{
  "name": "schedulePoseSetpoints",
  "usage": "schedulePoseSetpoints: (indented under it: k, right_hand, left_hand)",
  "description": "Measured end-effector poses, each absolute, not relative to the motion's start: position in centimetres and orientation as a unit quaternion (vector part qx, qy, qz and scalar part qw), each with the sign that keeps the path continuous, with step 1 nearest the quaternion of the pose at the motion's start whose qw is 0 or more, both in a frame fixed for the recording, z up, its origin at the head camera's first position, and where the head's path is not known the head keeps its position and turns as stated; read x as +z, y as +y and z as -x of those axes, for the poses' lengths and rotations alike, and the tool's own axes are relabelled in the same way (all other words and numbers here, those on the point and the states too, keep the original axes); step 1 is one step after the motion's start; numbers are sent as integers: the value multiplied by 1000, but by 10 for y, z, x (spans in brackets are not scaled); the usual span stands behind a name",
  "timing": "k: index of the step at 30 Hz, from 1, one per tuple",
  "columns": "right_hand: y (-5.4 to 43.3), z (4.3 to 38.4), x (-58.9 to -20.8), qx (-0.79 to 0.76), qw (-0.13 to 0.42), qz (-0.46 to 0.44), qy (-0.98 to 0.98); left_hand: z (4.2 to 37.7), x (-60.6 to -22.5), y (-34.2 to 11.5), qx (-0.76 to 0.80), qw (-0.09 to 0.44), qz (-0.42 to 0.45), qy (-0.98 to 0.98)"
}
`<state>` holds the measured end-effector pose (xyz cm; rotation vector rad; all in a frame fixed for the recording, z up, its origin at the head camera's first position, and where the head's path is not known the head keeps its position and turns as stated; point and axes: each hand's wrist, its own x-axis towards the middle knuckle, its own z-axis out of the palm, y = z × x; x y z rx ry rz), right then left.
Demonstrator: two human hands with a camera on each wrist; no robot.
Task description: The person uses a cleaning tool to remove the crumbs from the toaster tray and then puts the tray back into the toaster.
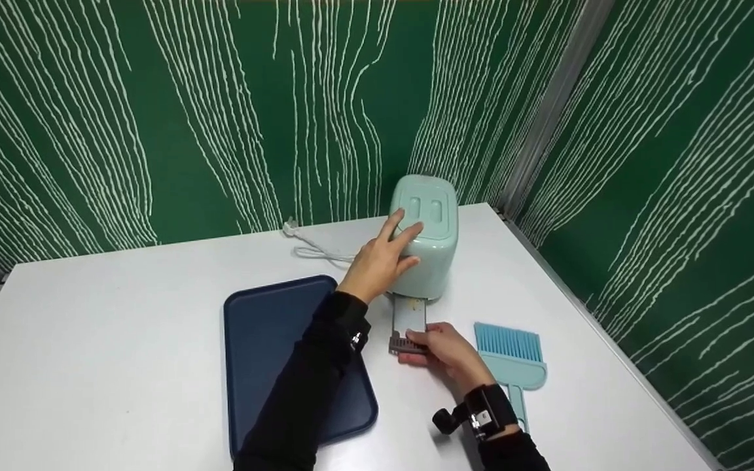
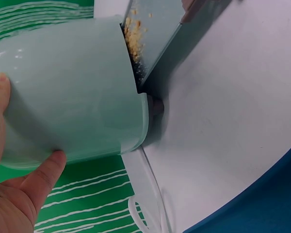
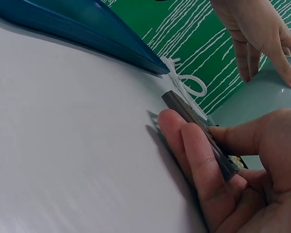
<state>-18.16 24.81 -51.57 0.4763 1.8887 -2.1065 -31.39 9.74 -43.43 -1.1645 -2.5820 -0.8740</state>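
Observation:
A mint-green toaster [image 1: 430, 268] stands near the table's back edge with its lid on top. My left hand [image 1: 374, 263] rests on it, fingers spread over the near edge of the top and thumb against the side. From the toaster's base a metal crumb tray [image 1: 410, 315] sticks out partway towards me. Yellow-brown crumbs [image 2: 134, 41] lie on its inner end, close to the slot. My right hand [image 1: 450, 353] pinches the tray's brown-grey handle [image 3: 189, 114], thumb above and fingers underneath, just over the tabletop.
A dark blue serving tray [image 1: 256, 366] lies left of the toaster, partly under my left arm. Right of my right hand is a light-blue brush [image 1: 513, 369], bristles pointing away. The white power cord [image 1: 321, 252] lies behind the blue tray. Green walls [image 1: 220, 98] border the table.

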Motion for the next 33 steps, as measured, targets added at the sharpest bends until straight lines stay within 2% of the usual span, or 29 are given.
schedulePoseSetpoints:
  k: [12,33]
  right_hand:
    - [246,166,-524,-728,143,-153,653]
    - [244,159,-516,-712,146,-145,671]
  left_hand:
    - [308,-446,97,-296,79,391,-868]
    - [310,-434,98,-293,91,387,-870]
